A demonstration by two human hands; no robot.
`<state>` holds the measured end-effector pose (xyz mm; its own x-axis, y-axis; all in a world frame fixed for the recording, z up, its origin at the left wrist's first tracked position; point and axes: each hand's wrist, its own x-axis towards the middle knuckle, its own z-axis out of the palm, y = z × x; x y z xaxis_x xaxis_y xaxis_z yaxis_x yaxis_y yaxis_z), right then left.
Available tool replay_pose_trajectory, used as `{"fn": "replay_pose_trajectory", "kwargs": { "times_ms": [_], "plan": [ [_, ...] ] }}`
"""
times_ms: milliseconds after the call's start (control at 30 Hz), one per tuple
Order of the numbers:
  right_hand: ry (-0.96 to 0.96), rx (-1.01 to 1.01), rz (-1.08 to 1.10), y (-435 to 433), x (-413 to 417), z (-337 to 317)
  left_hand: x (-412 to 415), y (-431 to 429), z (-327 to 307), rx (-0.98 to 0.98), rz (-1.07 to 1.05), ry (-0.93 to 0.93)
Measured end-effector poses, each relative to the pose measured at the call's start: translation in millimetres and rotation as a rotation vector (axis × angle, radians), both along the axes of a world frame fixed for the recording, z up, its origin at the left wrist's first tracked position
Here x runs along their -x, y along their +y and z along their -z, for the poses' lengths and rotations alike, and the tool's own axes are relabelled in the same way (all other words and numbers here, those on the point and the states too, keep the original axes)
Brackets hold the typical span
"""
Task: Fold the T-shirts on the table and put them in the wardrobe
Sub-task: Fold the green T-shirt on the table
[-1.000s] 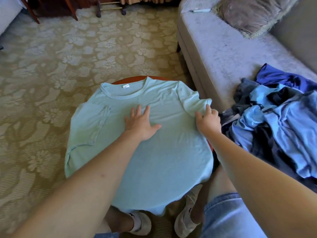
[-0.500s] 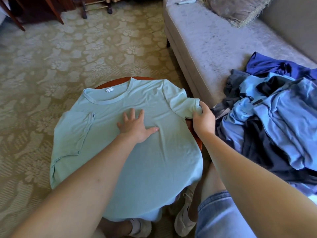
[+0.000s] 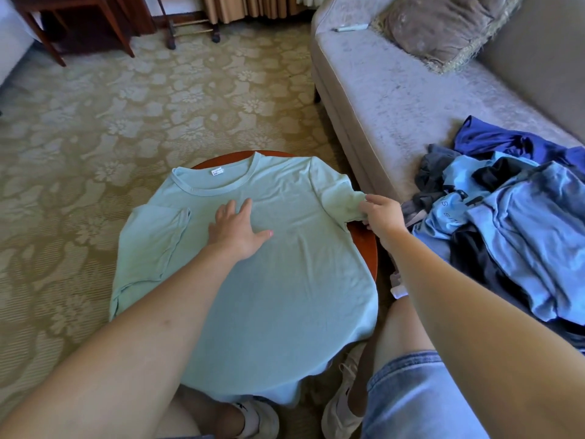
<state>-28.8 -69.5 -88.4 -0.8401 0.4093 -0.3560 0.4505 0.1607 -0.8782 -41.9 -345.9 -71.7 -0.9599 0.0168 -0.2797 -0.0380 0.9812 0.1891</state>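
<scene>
Mint-green shirt (image 3: 285, 296) lies spread over the small round table (image 3: 364, 245), collar (image 3: 218, 183) away from me, hem hanging off the near edge toward my shoes. My left hand (image 3: 235, 231) rests flat on the chest, fingers straight and spread, pinning the cloth. My right hand (image 3: 381, 213) is at the table's right edge, fingers curled round the end of the right sleeve (image 3: 342, 198), which is bunched in the pinch and lifted a little off the wood. The other sleeve (image 3: 158, 236) is already turned in over the body on my left side.

I judge this to be the first stage of the fold on this shirt: sides in, one done, one in hand. The next move calls for carrying the pinched sleeve across toward the middle and laying it flat, with the left hand holding the chest so the whole shirt doesn't slide on the table. The cloth looks thin enough to drag. After that the side panel needs to come in, and the hem has to be brought up from below.

Off to my right, a heap (image 3: 512, 223) of blue and dark clothes waits on the sofa (image 3: 395, 99), so I reckon most of the task is ahead. No wardrobe shows in this view.
</scene>
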Motion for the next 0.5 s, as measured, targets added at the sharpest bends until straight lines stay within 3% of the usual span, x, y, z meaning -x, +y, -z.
{"fn": "replay_pose_trajectory", "kwargs": {
  "times_ms": [133,233,300,433,500],
  "plan": [
    [0.032,-0.292,-0.003,-10.0,6.0,-4.2,0.0,-21.7,2.5,0.028,-0.035,-0.013],
    [0.249,-0.585,-0.148,-29.9,5.2,-16.7,-1.1,-30.7,3.5,0.037,-0.045,-0.002],
    [0.372,-0.719,-0.306,-50.8,4.8,-23.5,-3.1,-37.1,2.7,0.034,-0.056,0.014],
    [0.143,-0.938,-0.848,-97.0,-5.1,-13.4,-11.3,-55.8,2.2,0.039,-0.095,0.032],
    [0.23,-0.997,-0.943,-109.0,-18.3,-1.9,-17.4,-68.8,2.7,0.054,-0.122,0.043]
  ]
}}
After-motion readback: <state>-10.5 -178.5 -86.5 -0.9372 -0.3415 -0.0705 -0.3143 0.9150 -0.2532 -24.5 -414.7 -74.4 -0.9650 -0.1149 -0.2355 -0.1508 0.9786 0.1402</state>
